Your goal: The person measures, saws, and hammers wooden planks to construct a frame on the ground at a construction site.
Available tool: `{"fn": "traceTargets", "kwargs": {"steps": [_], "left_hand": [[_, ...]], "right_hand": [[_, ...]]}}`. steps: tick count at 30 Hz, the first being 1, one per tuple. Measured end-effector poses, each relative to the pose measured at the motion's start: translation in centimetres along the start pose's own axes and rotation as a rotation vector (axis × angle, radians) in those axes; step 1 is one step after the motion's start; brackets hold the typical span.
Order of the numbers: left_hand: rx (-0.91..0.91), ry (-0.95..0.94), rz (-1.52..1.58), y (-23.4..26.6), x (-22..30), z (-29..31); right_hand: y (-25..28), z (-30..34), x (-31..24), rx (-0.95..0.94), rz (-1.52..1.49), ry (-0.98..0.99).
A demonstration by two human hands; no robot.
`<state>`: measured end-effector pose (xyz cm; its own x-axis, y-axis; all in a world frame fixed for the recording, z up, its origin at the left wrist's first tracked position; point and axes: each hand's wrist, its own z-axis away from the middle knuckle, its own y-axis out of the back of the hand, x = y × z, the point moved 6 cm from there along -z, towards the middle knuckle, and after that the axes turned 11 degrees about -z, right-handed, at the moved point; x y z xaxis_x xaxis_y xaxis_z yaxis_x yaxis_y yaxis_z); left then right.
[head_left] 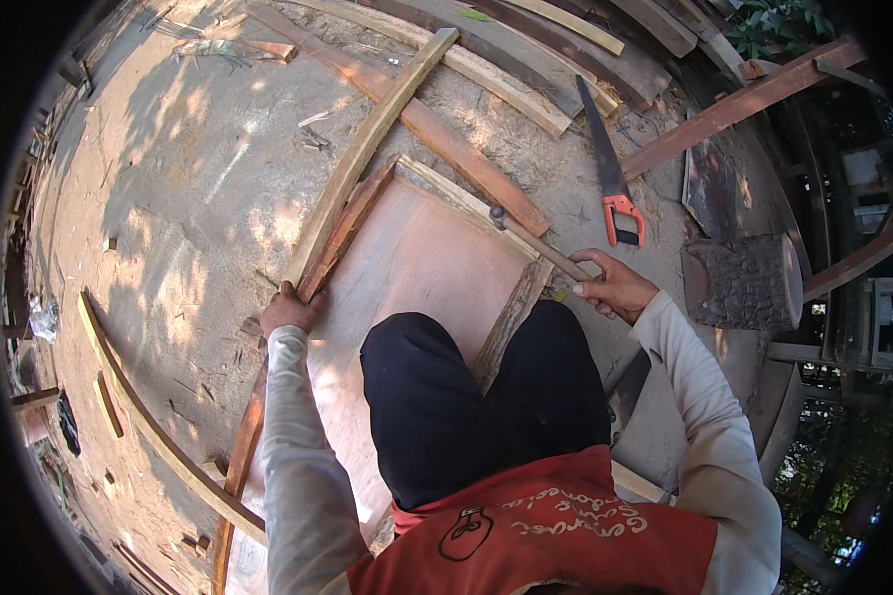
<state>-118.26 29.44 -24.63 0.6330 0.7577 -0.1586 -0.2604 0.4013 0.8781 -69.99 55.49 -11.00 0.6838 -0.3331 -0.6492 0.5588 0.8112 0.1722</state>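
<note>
My right hand is closed around the wooden handle of a hammer, whose small dark head lies over the edge strip of a framed plywood panel. On the other side, my left hand grips a pale wooden batten at its near end, where it meets the panel's reddish edge strip. The batten slants away from me and crosses a reddish plank on the ground. My knees rest over the panel and hide part of it.
A handsaw with a red-orange handle lies right of the panel. Beyond it stands a charred-looking log. Stacked planks fill the far right. A long thin batten lies at the left on sandy ground.
</note>
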Motion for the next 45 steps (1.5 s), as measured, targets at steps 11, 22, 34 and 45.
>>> {"fn": "traceTargets", "kwargs": {"steps": [11, 22, 34, 45], "left_hand": [[-0.088, -0.003, 0.0, 0.6, 0.4, 0.4], [-0.072, 0.012, 0.024, 0.7, 0.0, 0.5], [-0.055, 0.039, 0.03, 0.7, 0.0, 1.1], [-0.057, 0.032, 0.056, 1.1, -0.2, 1.6]], "right_hand": [[-4.2, -18.3, -7.6, 0.13, -0.689, 0.187], [-6.8, -19.7, -8.6, 0.018, -0.517, 0.179], [-6.8, -15.1, -9.7, 0.078, -0.025, 0.275], [-7.3, -8.9, -2.8, 0.378, 0.482, 0.457]]}}
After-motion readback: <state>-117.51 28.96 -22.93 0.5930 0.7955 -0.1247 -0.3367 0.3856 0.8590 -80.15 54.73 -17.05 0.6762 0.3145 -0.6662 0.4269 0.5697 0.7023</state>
